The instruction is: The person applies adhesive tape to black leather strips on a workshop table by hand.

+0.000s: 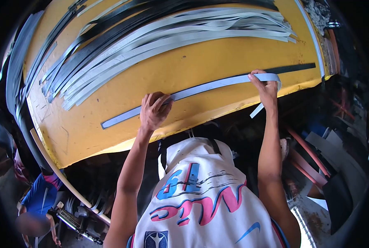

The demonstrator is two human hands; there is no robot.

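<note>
A long black strip (296, 68) lies across the yellow table (184, 62) near its front edge. On top of it runs a narrower white strip (211, 86), laid along the black one from its left end. My left hand (154, 110) presses on both strips left of centre, its fingers curled. Farther right, my right hand (265, 87) pinches the white strip between thumb and fingers. Beyond that hand the white strip loops back and its free end hangs below the table edge. The black strip's right end is uncovered.
Bundles of white strips (151, 43) and black strips (106, 31) lie across the table's far side. More dark strips (17, 62) hang over the left edge. A person in blue (42, 194) is at the lower left. Red bars (310, 153) are at the right.
</note>
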